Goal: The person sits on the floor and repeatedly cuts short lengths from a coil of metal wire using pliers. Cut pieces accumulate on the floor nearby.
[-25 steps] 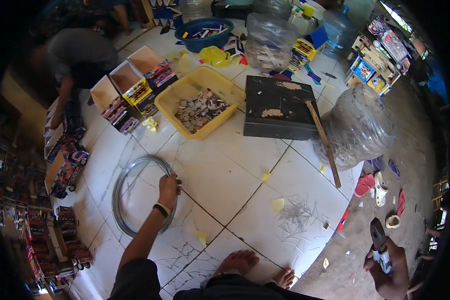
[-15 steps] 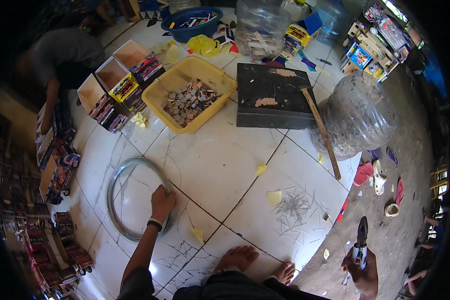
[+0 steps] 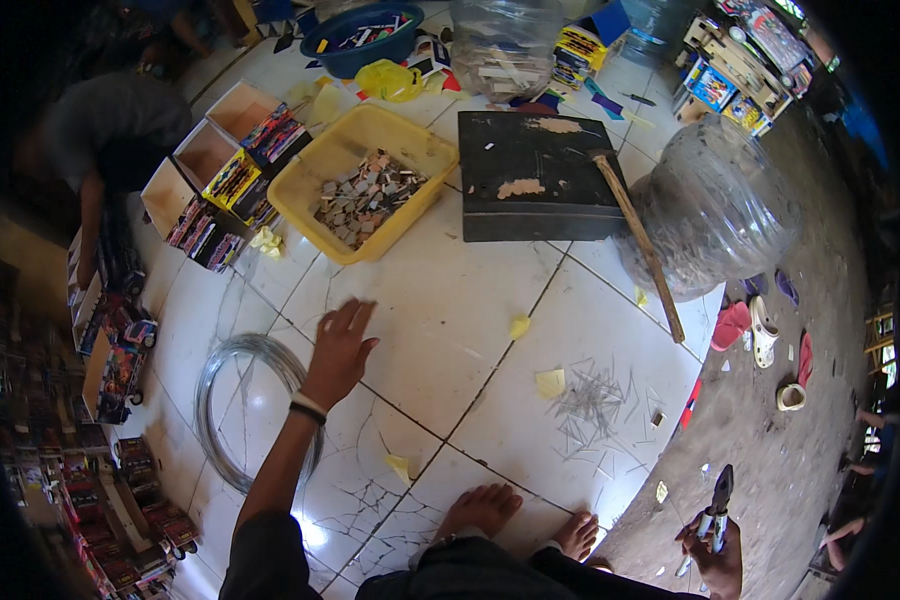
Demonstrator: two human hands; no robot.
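My left hand (image 3: 339,356) is held over the white tiles with its fingers apart and nothing in it. Beside and partly under its forearm lies a coil of silvery wire (image 3: 210,420). At the lower right, my right hand (image 3: 720,570) grips a pair of pliers (image 3: 718,508), their dark jaws pointing up. Short straight pieces of cut wire (image 3: 595,405) are scattered on the tiles between the coil and the pliers. Small yellow paper scraps (image 3: 550,383) lie near them.
A yellow tub (image 3: 290,205) of small wood and metal bits stands ahead, by a black box (image 3: 540,215). A hammer (image 3: 650,260) leans from the box beside a large clear plastic bottle (image 3: 715,220). Sandals (image 3: 763,335) lie past the tile edge. Another person (image 3: 120,125) bends over at left.
My left hand has let go of the wire coil and moved up and away from it, its fingers spreading. My right hand still holds the pliers, little moved.
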